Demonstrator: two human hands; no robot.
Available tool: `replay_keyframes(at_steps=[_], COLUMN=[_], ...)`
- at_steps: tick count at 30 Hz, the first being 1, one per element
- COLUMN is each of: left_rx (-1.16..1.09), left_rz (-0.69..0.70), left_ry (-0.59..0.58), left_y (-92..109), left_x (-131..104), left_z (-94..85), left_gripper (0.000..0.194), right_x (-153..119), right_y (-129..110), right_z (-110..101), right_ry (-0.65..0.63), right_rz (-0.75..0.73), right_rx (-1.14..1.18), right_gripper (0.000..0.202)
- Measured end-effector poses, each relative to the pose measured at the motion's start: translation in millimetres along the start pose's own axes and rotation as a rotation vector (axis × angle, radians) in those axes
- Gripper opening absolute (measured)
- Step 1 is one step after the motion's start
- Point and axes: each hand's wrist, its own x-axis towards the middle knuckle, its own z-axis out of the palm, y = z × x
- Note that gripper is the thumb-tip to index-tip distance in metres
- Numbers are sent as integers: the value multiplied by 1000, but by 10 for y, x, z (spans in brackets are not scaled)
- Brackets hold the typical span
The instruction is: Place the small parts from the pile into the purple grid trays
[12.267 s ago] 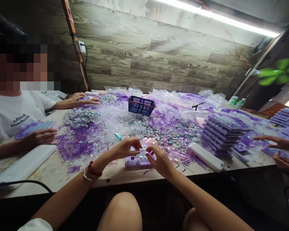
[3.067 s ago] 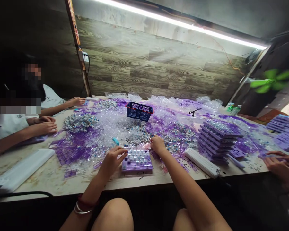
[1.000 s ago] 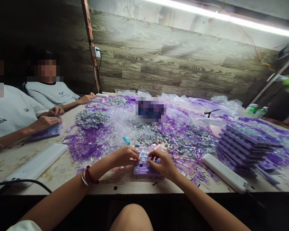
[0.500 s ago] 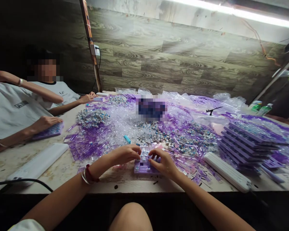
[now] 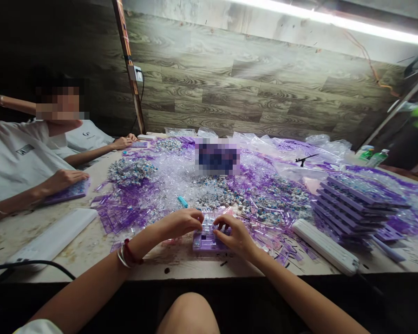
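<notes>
A purple plastic plate [image 5: 206,245] with clear and pale small parts on it lies flat before me near the table's front edge. My left hand [image 5: 186,221] bends over its left upper side, fingertips curled down together; whatever they pinch is hidden. Over the right side is my right hand [image 5: 234,234], thumb and fingers bent toward each other at the plate's parts. I cannot make out any small piece between them. Just beyond the hands, heaps of small white-and-blue parts [image 5: 216,191] and clear plastic pieces [image 5: 174,178] cover the table.
Stacked purple plates [image 5: 351,208] stand at right, beside a white power strip [image 5: 325,246]. Another long white strip [image 5: 55,236] with a black cable lies at left. Purple pieces [image 5: 120,215] spread across the table. A co-worker's hand [image 5: 64,181] rests on a purple plate at left.
Both my hands stay over the plate in nearly the same pose. At left, a co-worker's raised arm has moved up toward the head. The view has shifted slightly.
</notes>
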Motion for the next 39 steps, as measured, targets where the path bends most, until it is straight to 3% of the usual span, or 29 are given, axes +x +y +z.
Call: replay_keyframes(at_steps=[10, 19, 26, 31, 39], left_rx=[81, -223, -184, -112, -112], left_rz=[51, -14, -13, -45, -106], left_ry=[43, 161, 210, 226, 158], left_y=[-14, -70, -12, -55, -55], left_x=[1, -30, -10, -27, -62], left_z=[0, 2, -49, -56, -32], left_gripper=[27, 16, 24, 16, 8], right_x=[27, 64, 110, 159, 174], right_y=[-119, -203, -309, -359, -367], right_z=[-16, 26, 144, 231, 234], right_ry=[-11, 33, 105, 59, -29], right_rz=[-10, -3, -46, -41, -78], right_rx=[-102, -191, -168, -164, -210], right_gripper=[14, 15, 10, 13, 14])
